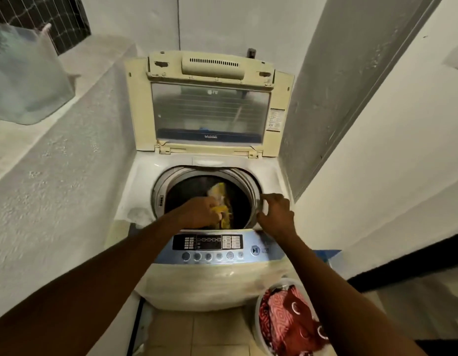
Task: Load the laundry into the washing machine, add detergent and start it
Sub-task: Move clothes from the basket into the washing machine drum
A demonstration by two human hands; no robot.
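Note:
A top-loading washing machine (145, 181) stands ahead with its lid (274, 116) raised upright. My left hand (199, 213) is over the front of the dark drum (186, 191), closed on a yellow and white garment (219, 192) that hangs into the drum. My right hand (276, 214) rests at the drum's right rim with its fingers curled and apart, holding nothing. The control panel (210, 246) with its buttons and a start/pause button (255, 250) runs along the machine's front edge. A white basket (258, 304) with red patterned laundry (287, 319) sits on the floor at the lower right.
White walls close in on the right and a rough plastered ledge (68, 155) rises on the left. A translucent plastic bag (25, 75) hangs at the upper left by a window grille. Beige floor tiles (197, 332) lie in front of the machine.

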